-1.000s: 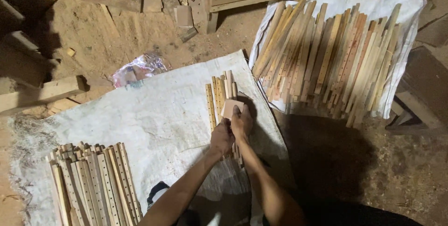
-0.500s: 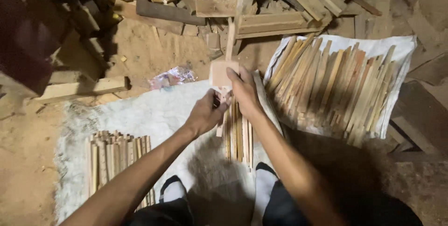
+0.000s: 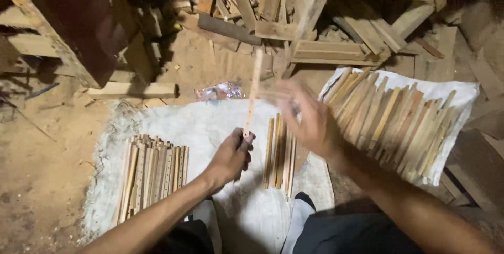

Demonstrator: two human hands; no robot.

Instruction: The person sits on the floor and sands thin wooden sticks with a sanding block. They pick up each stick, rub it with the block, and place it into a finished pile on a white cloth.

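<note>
My left hand [image 3: 230,157] is closed around the lower end of a thin wooden strip [image 3: 254,88] that stands nearly upright. My right hand [image 3: 307,120] is blurred with motion, fingers spread, rubbing a small pale block along the upper part of the strip. Below both hands a small row of several wooden strips [image 3: 280,151] lies on a white sack cloth [image 3: 205,123]. To the left on the same cloth lies a bundle of strips with rows of holes [image 3: 149,172].
A large pile of plain wooden slats [image 3: 391,120] lies on a second white cloth [image 3: 451,94] to the right. Scrap timber [image 3: 315,18] is heaped at the back, a dark wooden frame [image 3: 79,28] at left. A crumpled plastic wrapper [image 3: 220,91] lies on the dirt floor.
The view tilted up toward the scrap pile. My left hand lifted one strip from the small row and stood it upright, and my right hand now moves along it.
</note>
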